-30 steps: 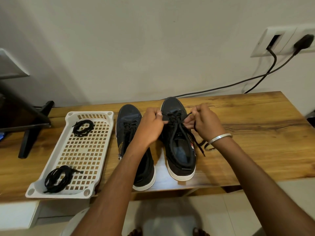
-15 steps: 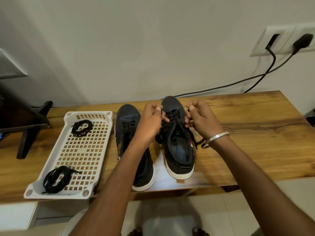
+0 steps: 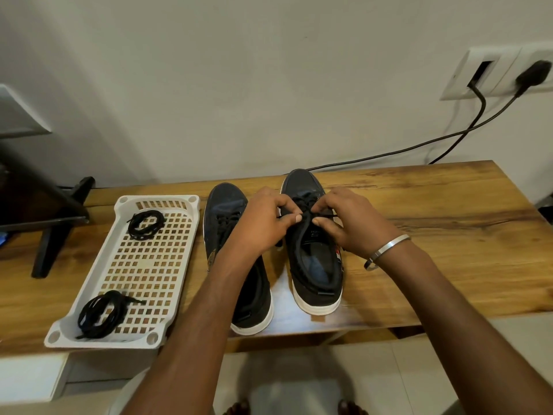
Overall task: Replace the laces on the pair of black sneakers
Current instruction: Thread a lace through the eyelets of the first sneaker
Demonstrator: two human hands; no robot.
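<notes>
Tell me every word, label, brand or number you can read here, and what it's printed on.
"S": a pale letter on the tongue of the right sneaker, with a line of smaller print above it, too blurred to read.
Red, white and blue tag on that sneaker's side: no letters legible.
Left sneaker, white tray, wall socket: no readable text.

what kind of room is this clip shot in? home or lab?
Most likely a home room, not a lab: a wooden table stands against a plain wall with a household switch and socket plate with cables plugged in, tiled floor lies below, and a pair of sneakers sits on the table beside a plastic basket.
</notes>
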